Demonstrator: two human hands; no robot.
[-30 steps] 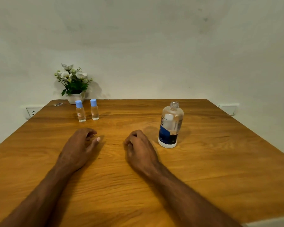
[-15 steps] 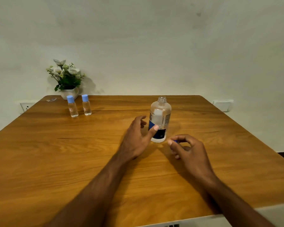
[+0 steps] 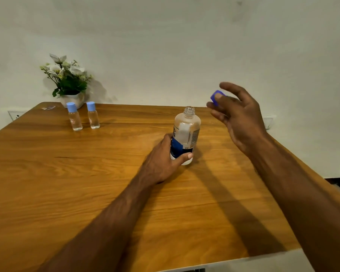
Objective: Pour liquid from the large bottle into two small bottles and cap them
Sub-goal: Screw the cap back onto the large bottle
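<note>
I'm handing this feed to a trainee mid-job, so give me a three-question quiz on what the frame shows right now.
1. True or false: the large bottle has its cap on.
2. Which hand holds the dark blue cap? A) left hand B) right hand C) neither
3. Fill in: the two small bottles stand capped at the far left of the table, in front of the ____.

Key
1. False: its neck is bare, and the left hand grips its lower body.
2. B: pinched at the fingertips, raised right of the neck.
3. Flower pot.
</note>
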